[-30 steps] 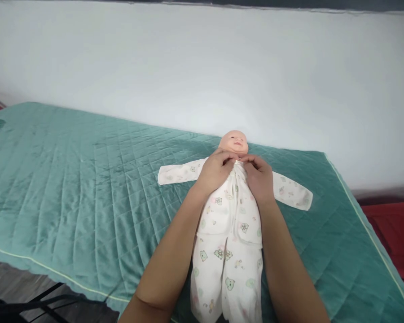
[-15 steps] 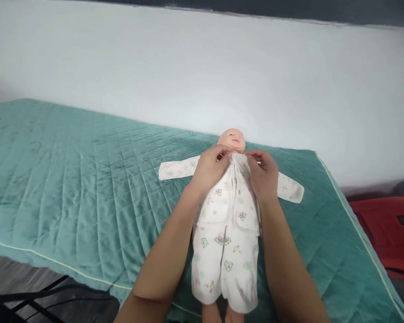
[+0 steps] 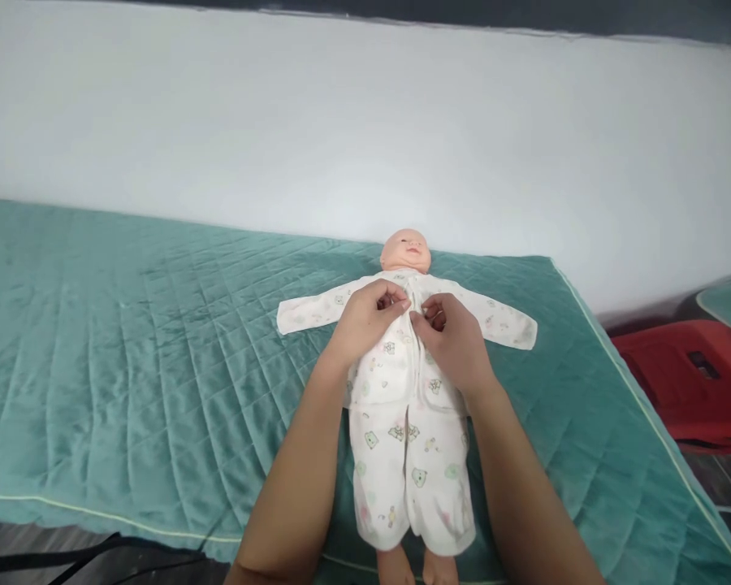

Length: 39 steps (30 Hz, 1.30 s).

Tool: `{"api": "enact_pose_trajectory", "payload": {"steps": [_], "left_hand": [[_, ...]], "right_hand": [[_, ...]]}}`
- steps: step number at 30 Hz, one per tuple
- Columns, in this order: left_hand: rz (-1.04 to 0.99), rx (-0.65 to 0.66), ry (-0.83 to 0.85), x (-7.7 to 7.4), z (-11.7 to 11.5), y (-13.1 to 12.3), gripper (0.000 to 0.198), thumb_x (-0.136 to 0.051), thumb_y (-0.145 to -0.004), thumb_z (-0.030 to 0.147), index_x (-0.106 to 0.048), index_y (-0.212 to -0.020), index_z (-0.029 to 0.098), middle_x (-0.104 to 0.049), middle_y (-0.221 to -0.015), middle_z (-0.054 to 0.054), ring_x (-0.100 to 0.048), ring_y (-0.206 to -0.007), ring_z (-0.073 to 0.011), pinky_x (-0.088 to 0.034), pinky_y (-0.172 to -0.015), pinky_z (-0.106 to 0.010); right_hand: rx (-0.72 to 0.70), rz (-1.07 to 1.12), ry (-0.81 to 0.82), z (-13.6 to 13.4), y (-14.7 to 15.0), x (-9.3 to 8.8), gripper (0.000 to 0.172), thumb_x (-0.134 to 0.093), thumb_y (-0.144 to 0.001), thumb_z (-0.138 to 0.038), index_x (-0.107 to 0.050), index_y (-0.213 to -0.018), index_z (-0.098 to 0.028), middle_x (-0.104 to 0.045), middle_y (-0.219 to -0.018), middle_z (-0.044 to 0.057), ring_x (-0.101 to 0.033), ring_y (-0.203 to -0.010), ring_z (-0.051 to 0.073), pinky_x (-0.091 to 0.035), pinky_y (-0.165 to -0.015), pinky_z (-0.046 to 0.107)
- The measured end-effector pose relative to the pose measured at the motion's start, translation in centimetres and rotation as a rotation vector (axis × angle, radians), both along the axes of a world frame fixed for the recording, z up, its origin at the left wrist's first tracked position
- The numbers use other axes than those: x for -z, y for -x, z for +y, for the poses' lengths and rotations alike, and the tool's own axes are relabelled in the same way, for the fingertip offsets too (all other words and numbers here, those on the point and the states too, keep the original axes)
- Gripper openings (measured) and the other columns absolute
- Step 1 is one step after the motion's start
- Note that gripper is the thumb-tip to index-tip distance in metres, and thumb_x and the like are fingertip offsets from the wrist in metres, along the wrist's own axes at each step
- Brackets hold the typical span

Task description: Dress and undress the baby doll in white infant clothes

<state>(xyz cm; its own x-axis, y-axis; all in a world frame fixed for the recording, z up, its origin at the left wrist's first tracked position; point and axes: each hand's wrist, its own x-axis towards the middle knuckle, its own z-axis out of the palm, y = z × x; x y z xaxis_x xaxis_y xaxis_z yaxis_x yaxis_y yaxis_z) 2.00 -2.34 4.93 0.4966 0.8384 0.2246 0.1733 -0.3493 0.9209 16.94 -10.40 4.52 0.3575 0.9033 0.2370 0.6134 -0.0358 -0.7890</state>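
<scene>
A baby doll (image 3: 405, 250) lies on its back with its head toward the wall and its bare feet toward me. It wears a white printed jacket (image 3: 382, 375) with long sleeves spread out to both sides, and matching white pants (image 3: 381, 479). My left hand (image 3: 373, 318) pinches one front edge of the jacket at the upper chest. Opposite it, my right hand (image 3: 451, 331) is closed on the other front edge, thumb and fingertips at the opening. Any fastener between the fingertips is too small to make out.
A green quilted cover (image 3: 158, 366) with pale piping lies under the doll. A white wall (image 3: 341, 122) rises behind it. To the right stands a red plastic stool (image 3: 688, 382). A dark strap or bar (image 3: 49, 561) shows at the lower left.
Both hands have moved down from the jacket's collar to the upper chest, still at the front opening. The collar is now uncovered. The view has shifted slightly.
</scene>
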Motion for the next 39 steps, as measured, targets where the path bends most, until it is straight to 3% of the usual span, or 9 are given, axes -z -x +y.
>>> {"api": "enact_pose_trajectory", "payload": {"steps": [5,11,13,20,29,39], "left_hand": [[-0.052,-0.052,0.026,0.0,-0.6,-0.8,0.010,-0.061,-0.088,0.029,-0.065,-0.087,0.020,-0.064,-0.080,0.000,-0.056,-0.072,-0.0129,-0.045,-0.069,-0.025],[-0.056,-0.089,0.010,0.1,-0.7,-1.4,0.010,-0.062,-0.087,0.029,-0.067,-0.086,0.020,-0.065,-0.078,0.001,-0.053,-0.067,-0.0120,-0.043,-0.064,-0.025],[-0.076,-0.087,0.029,0.2,-0.5,-1.2,0.010,-0.064,-0.086,0.028,-0.068,-0.086,0.020,-0.064,-0.076,0.001,-0.054,-0.068,-0.0123,-0.043,-0.065,-0.025],[-0.092,-0.070,0.069,0.2,-0.5,-0.7,0.010,-0.065,-0.085,0.029,-0.068,-0.089,0.021,-0.062,-0.077,0.002,-0.053,-0.068,-0.0114,-0.042,-0.065,-0.024],[-0.062,-0.060,0.045,0.1,-0.7,-0.6,0.008,-0.064,-0.085,0.028,-0.063,-0.083,0.020,-0.052,-0.069,0.004,-0.047,-0.063,-0.0106,-0.039,-0.061,-0.023],[-0.019,-0.043,0.005,0.1,-0.8,-0.4,0.011,-0.060,-0.087,0.029,-0.066,-0.091,0.020,-0.056,-0.072,0.002,-0.050,-0.065,-0.0111,-0.040,-0.063,-0.024]], "right_hand": [[0.011,-0.072,-0.018,0.4,0.3,-0.1,0.014,-0.056,-0.087,-0.035,-0.059,-0.084,-0.022,-0.061,-0.074,0.000,-0.052,-0.066,0.017,-0.037,-0.064,0.031],[-0.004,0.405,-0.054,1.1,-0.4,0.1,0.016,-0.065,-0.080,-0.037,-0.065,-0.080,-0.020,-0.063,-0.072,-0.002,-0.051,-0.062,0.014,-0.039,-0.061,0.028],[-0.017,0.470,-0.070,1.1,-0.5,0.1,0.017,-0.067,-0.079,-0.037,-0.067,-0.083,-0.020,-0.065,-0.074,-0.001,-0.053,-0.065,0.014,-0.041,-0.063,0.028],[-0.069,0.548,-0.081,0.9,-0.4,0.4,0.018,-0.069,-0.081,-0.038,-0.072,-0.088,-0.021,-0.067,-0.081,0.000,-0.058,-0.075,0.016,-0.045,-0.073,0.029],[-0.113,0.492,-0.059,1.0,-0.7,0.3,0.020,-0.072,-0.080,-0.038,-0.072,-0.091,-0.021,-0.067,-0.083,0.001,-0.058,-0.077,0.016,-0.046,-0.072,0.029],[-0.198,0.528,-0.068,1.1,-1.1,0.8,0.021,-0.074,-0.081,-0.038,-0.071,-0.094,-0.022,-0.064,-0.085,0.000,-0.054,-0.073,0.013,-0.042,-0.067,0.027]]}}
